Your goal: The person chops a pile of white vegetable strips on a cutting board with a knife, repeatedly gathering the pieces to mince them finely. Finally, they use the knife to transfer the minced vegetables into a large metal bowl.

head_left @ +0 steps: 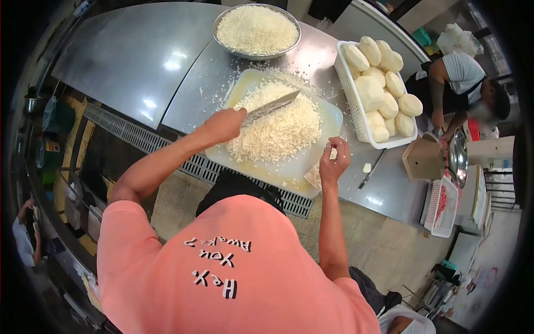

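Observation:
My left hand (pixel 225 125) is closed round the handle of a broad kitchen knife (pixel 272 107), whose blade lies across the heap of finely chopped pale vegetable (pixel 281 131). That heap covers much of a translucent white cutting board (pixel 329 111). At the board's near right corner is my right hand (pixel 336 158), fingers curled inward with pale bits stuck to them. Just beside those fingers a beige, folded-looking piece (pixel 314 176) lies at the board's edge; I cannot tell whether the hand grips it.
A metal bowl (pixel 257 57) piled with chopped bits stands behind the board. On the right, a white basket (pixel 361 123) holds peeled, potato-like vegetables. A thin knife (pixel 372 168) lies on the steel table (pixel 133 55). Another person (pixel 459 83) works at the far right beside a metal bowl (pixel 458 157).

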Tool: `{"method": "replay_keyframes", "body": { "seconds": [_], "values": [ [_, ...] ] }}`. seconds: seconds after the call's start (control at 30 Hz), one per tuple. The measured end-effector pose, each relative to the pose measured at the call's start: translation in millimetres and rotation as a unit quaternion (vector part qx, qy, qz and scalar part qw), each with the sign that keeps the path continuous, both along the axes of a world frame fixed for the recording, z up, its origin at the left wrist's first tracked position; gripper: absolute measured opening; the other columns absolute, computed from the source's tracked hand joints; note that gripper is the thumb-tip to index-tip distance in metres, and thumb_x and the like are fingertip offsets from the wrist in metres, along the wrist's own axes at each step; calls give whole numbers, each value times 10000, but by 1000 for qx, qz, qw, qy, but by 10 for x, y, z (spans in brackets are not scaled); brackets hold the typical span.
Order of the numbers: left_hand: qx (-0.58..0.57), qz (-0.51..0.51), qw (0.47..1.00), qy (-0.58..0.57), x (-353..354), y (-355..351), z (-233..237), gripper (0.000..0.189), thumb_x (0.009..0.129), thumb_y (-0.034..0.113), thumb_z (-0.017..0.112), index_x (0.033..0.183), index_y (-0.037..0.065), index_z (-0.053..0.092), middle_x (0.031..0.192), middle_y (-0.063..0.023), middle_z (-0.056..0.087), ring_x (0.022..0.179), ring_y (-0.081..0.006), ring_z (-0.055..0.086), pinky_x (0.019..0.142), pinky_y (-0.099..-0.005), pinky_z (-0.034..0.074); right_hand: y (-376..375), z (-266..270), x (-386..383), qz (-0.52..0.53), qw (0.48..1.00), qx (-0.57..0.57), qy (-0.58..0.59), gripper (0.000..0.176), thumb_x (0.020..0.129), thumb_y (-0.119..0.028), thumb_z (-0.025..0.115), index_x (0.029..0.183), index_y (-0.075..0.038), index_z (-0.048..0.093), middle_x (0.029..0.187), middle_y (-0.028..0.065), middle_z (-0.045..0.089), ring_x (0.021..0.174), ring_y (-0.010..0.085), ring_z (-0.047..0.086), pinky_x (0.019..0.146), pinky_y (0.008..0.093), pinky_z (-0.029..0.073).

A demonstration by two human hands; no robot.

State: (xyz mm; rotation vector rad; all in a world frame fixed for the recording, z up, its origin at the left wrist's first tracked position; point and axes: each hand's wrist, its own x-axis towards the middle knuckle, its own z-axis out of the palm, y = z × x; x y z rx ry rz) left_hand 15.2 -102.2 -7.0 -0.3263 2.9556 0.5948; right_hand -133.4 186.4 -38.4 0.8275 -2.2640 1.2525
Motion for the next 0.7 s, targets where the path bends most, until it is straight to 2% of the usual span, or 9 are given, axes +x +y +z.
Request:
{"method": "replay_keyframes", "body": {
  "seconds": [0.13, 0.23, 0.3, 0.43, 0.5, 0.53, 0.63, 0.67, 0.7],
  "values": [
    [-21, 12, 997, 80, -187, -231, 204, 175, 809, 29, 502, 979, -14, 498, 693, -235, 602, 716, -451, 600, 628, -539, 453, 27, -57, 9, -21, 999, -13, -29, 197, 734, 98, 575, 898, -6, 613, 911, 141, 627, 805, 272, 613, 699, 345, 499],
    [-58, 45, 991, 115, -513, -582, -80, 155, 808, 49, 506, 959, 17, 527, 695, -222, 610, 719, -434, 611, 630, -537, 459, -11, -69, 13, -15, 999, -3, -51, 208, 730, 99, 574, 905, -6, 618, 923, 137, 630, 817, 265, 616, 703, 338, 502],
    [-99, -24, 991, 87, -711, -784, -318, 129, 806, 62, 503, 926, 26, 536, 696, -220, 615, 709, -423, 619, 627, -528, 467, -76, -103, -14, -5, 999, -6, -52, 216, 730, 102, 571, 911, -7, 619, 929, 135, 631, 826, 266, 618, 704, 335, 503],
    [-83, -78, 986, 119, -768, -432, -374, 115, 791, 60, 514, 899, 28, 541, 686, -219, 612, 688, -416, 619, 622, -518, 472, -211, -239, -164, 17, 997, -23, -74, 246, 740, 97, 558, 950, -9, 627, 958, 129, 633, 853, 265, 621, 711, 327, 509],
    [-59, -182, 972, 136, -732, -308, -337, 104, 796, 70, 523, 889, 29, 545, 671, -226, 599, 669, -424, 608, 619, -520, 464, -272, -377, -315, 34, 993, -18, -112, 263, 791, 56, 544, 1029, -23, 625, 1015, 117, 634, 891, 232, 614, 759, 326, 502],
    [-63, -176, 973, 137, -662, -272, -206, 104, 796, 70, 523, 889, 29, 545, 671, -226, 599, 669, -424, 608, 619, -520, 464, -317, -469, -461, 43, 988, -15, -145, 286, 843, 15, 530, 1108, -37, 622, 1071, 104, 635, 930, 200, 608, 808, 326, 495],
    [-48, -141, 986, 82, -372, -150, 152, 95, 802, 89, 534, 876, 30, 543, 657, -217, 589, 663, -425, 600, 613, -520, 455, -416, -723, -889, 88, 988, 8, -126, 344, 906, -79, 486, 1235, -62, 584, 1182, 108, 612, 1010, 215, 597, 894, 340, 461],
    [-20, -68, 994, 87, -195, -152, 230, 91, 819, 101, 532, 875, 30, 541, 662, -215, 592, 662, -427, 597, 613, -522, 451, -407, -743, -990, 100, 966, 46, -235, 377, 951, -163, 460, 1307, -65, 539, 1299, 113, 556, 1172, 245, 533, 1010, 358, 386],
    [8, 5, 996, 91, -17, -158, 253, 92, 835, 113, 531, 874, 30, 539, 667, -212, 595, 661, -429, 594, 613, -524, 448, -433, -785, -1024, 100, 964, 44, -244, 377, 951, -163, 460, 1307, -65, 539, 1299, 113, 556, 1172, 245, 533, 1010, 358, 386]
  ]
}}
